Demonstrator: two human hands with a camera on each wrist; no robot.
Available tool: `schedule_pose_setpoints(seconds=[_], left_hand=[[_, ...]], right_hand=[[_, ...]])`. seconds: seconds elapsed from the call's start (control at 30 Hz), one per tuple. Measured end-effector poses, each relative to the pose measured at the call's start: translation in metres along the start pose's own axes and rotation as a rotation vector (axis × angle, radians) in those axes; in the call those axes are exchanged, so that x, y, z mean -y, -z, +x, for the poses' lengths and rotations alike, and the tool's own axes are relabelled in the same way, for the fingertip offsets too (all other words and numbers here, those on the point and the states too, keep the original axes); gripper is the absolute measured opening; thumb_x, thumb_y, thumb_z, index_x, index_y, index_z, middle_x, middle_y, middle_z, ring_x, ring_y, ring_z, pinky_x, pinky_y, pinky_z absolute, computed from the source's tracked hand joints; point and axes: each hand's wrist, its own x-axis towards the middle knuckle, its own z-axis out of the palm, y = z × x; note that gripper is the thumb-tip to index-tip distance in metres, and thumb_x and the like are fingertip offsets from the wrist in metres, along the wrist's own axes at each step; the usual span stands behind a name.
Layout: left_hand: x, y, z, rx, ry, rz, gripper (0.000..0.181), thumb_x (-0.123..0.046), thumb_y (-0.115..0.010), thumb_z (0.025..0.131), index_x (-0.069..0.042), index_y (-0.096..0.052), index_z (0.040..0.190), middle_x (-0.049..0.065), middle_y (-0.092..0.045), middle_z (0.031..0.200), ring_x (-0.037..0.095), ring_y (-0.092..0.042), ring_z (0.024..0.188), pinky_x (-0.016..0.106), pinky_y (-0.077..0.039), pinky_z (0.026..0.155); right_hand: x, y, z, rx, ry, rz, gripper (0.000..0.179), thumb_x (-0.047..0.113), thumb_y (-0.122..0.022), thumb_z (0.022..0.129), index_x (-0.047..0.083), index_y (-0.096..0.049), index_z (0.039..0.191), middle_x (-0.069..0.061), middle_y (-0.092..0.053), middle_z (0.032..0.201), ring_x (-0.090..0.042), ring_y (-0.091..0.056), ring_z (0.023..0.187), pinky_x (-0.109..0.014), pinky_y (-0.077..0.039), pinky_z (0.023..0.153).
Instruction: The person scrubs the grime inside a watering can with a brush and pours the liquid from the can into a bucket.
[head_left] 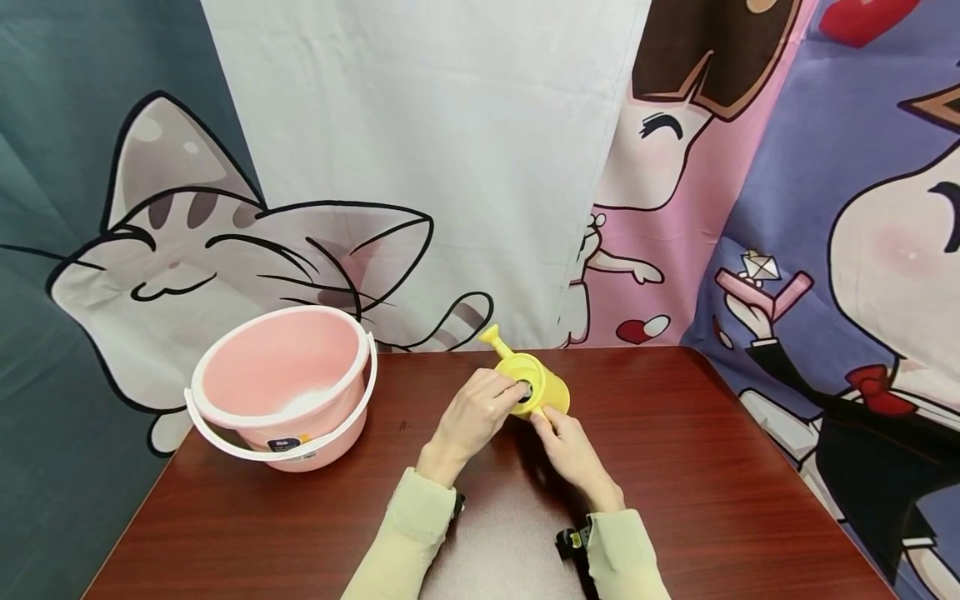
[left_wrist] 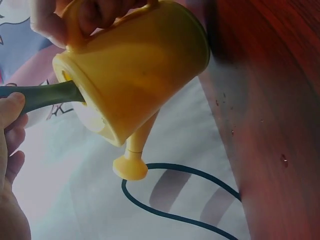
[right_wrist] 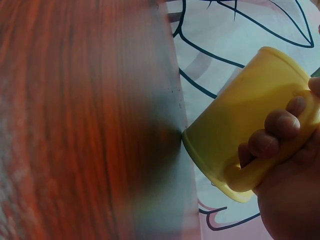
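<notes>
A yellow watering can is held tilted over the table, its round top opening turned toward the left hand. My right hand grips the can's handle, with fingers curled round it in the right wrist view. The can's spout points up and away, ending in a flared yellow rose. At the opening, my left hand pinches a smooth dark green handle between thumb and fingers. The far end of that green-handled tool is inside the can, hidden from every view.
A pink bucket with its carrying handle lowered stands at the left of the reddish-brown wooden table. Small drops dot the tabletop. Behind the table's back edge hangs a printed cloth with cartoon figures.
</notes>
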Motion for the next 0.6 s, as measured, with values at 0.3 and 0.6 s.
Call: schedule_pose_setpoints(seconds=[0.3, 0.6], left_hand=[[-0.0036, 0.0032, 0.0031, 0.022, 0.001, 0.03, 0.007, -0.008, -0.064, 0.093, -0.009, -0.07, 0.096, -0.001, -0.059, 0.087, 0.017, -0.059, 0.086, 0.027, -0.046, 0.077], [-0.0036, 0.0026, 0.0045, 0.019, 0.02, 0.015, 0.008, -0.008, -0.069, 0.088, -0.01, -0.069, 0.096, -0.001, -0.06, 0.088, 0.016, -0.059, 0.085, 0.027, -0.045, 0.074]], right_hand=[[-0.0024, -0.0006, -0.0004, -0.008, -0.012, 0.0, 0.031, 0.015, -0.054, 0.101, 0.019, -0.045, 0.071, 0.012, -0.034, 0.065, -0.007, -0.039, 0.061, -0.026, -0.035, 0.056], [-0.0028, -0.0003, 0.0, 0.001, -0.02, -0.004, 0.03, 0.015, -0.054, 0.101, 0.019, -0.047, 0.072, 0.012, -0.035, 0.065, -0.008, -0.039, 0.061, -0.026, -0.036, 0.056]])
